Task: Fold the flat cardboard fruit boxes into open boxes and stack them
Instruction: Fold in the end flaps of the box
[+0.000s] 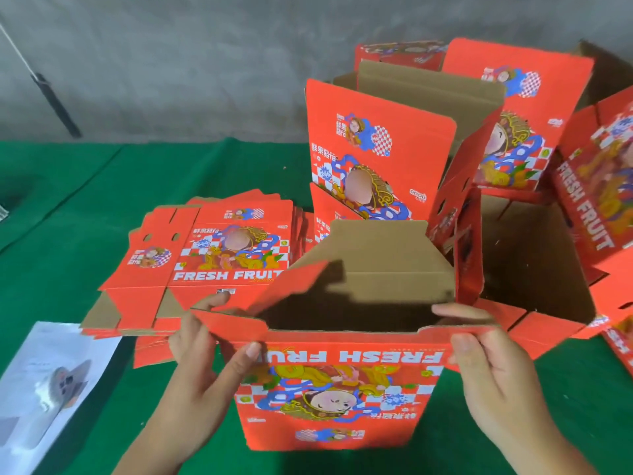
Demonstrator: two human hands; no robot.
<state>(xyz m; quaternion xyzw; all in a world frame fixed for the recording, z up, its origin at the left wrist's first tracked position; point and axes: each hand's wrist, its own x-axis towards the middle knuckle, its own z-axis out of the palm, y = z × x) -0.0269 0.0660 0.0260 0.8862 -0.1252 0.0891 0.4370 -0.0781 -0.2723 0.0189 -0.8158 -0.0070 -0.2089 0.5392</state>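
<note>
A red printed fruit box [337, 392] stands half-formed in front of me, upside-down print facing me and its brown inside open at the top. My left hand [205, 358] pinches the box's left flap, thumb on the red face. My right hand [486, 361] pinches the right flap at the rim. A pile of flat red boxes [219, 258] lies to the left on the green table [68, 207]. Folded open boxes [387, 149] stand behind and to the right.
A large open brown-lined box [534, 269] sits at the right among more red boxes [596, 207]. A white printed sheet [51, 382] lies at the front left. A grey wall [171, 56] rises behind the table, with a dark pole [54, 104] leaning on it.
</note>
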